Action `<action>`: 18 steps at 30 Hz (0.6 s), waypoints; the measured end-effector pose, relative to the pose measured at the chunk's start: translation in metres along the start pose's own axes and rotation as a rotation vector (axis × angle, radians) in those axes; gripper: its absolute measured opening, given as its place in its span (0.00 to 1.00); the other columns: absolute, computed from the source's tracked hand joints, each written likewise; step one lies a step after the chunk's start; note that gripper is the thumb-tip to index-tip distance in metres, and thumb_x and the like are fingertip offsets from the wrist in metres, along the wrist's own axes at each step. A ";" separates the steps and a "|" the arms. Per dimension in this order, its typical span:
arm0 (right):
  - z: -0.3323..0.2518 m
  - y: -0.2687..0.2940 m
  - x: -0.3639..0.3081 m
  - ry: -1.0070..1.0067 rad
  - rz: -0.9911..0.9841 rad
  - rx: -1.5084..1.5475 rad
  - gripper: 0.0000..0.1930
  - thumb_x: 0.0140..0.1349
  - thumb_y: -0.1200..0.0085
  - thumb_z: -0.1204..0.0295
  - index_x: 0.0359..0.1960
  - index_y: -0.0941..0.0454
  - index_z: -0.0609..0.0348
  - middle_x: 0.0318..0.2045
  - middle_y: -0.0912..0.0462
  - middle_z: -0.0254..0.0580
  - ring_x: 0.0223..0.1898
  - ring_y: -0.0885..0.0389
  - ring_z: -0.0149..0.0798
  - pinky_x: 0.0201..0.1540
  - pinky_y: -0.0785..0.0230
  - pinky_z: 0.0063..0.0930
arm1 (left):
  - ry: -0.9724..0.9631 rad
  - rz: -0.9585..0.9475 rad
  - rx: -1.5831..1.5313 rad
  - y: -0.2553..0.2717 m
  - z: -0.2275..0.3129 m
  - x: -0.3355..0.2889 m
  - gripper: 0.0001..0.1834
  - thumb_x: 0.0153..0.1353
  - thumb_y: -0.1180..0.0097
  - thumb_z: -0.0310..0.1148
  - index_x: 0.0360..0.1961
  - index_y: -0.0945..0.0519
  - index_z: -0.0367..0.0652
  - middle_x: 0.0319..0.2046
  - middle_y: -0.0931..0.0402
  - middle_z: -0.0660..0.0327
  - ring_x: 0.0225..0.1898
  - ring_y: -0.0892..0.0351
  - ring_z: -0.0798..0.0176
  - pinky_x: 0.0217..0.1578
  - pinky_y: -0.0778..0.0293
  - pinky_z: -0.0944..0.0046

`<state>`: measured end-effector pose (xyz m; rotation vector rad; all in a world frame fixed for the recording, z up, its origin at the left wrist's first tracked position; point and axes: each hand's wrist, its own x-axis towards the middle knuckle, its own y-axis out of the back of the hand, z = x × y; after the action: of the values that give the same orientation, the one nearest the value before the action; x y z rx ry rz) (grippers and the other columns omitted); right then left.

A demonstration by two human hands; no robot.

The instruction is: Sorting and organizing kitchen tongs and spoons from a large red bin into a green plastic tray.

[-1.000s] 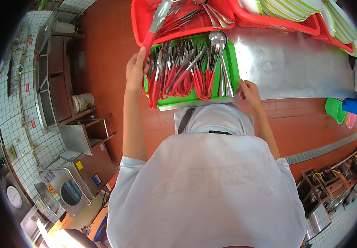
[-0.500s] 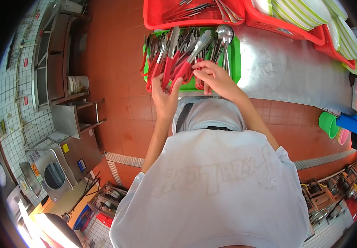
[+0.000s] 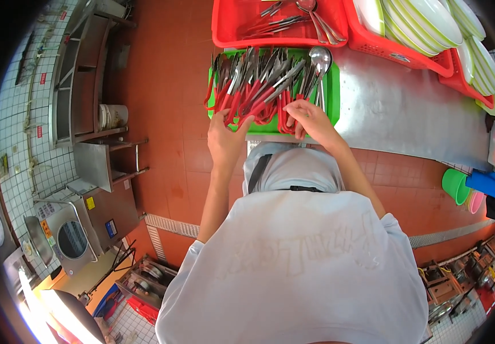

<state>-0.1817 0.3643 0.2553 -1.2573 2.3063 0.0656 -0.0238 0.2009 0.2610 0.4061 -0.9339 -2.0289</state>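
A green tray (image 3: pixel 330 106) on the steel table holds a pile of metal tongs (image 3: pixel 253 94) with red handles. Their metal tips point away from me. My left hand (image 3: pixel 226 140) is at the near left of the pile, thumb and fingers closed around the red handle ends of some tongs. On the right, my right hand (image 3: pixel 311 121) has its fingers apart and loosely bent, touching red handles beside the pile. Its fingertips are partly hidden. A steel ladle (image 3: pixel 320 57) lies bowl-away at the tray's right side.
Beyond the tray stands a red basket (image 3: pixel 282 43) with loose cutlery inside. Red crates to its right hold white, green-rimmed dishes (image 3: pixel 419 26). The steel tabletop (image 3: pixel 396 103) extends right. A steel rack (image 3: pixel 78 86) stands left; a green bucket (image 3: pixel 455 186) is at the right.
The tongs in my left hand have come down onto the pile. My right hand has shifted slightly, staying by the red handles. The whole view has moved a little.
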 end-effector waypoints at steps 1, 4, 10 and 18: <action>0.001 0.002 0.000 -0.009 0.027 -0.005 0.16 0.66 0.50 0.59 0.41 0.26 0.62 0.24 0.21 0.37 0.16 0.27 0.27 0.18 0.35 0.19 | -0.029 0.004 0.029 -0.003 -0.001 0.000 0.31 0.46 0.29 0.45 0.43 0.24 0.31 0.36 0.21 0.54 0.30 0.24 0.64 0.32 0.28 0.65; 0.017 0.011 0.003 0.001 0.054 -0.013 0.16 0.66 0.51 0.59 0.41 0.26 0.62 0.25 0.21 0.38 0.16 0.26 0.27 0.18 0.35 0.20 | -0.023 -0.041 0.067 -0.004 0.003 -0.003 0.31 0.47 0.30 0.47 0.43 0.25 0.33 0.37 0.22 0.51 0.35 0.22 0.55 0.36 0.27 0.58; 0.042 0.028 0.002 -0.073 0.116 -0.016 0.16 0.65 0.51 0.58 0.42 0.26 0.61 0.28 0.21 0.38 0.16 0.26 0.27 0.18 0.35 0.21 | -0.038 -0.066 0.088 -0.017 -0.020 -0.011 0.31 0.48 0.31 0.46 0.43 0.26 0.32 0.36 0.21 0.51 0.30 0.22 0.58 0.33 0.26 0.61; 0.053 0.050 -0.012 -0.123 0.200 0.039 0.14 0.65 0.51 0.60 0.41 0.26 0.59 0.26 0.22 0.36 0.19 0.27 0.26 0.22 0.33 0.20 | -0.046 -0.147 0.080 -0.012 -0.012 -0.018 0.30 0.50 0.32 0.43 0.47 0.30 0.36 0.42 0.27 0.50 0.35 0.21 0.48 0.36 0.26 0.52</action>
<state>-0.1943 0.4166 0.2045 -0.9732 2.3069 0.1620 -0.0133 0.2140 0.2430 0.4862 -1.0429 -2.1465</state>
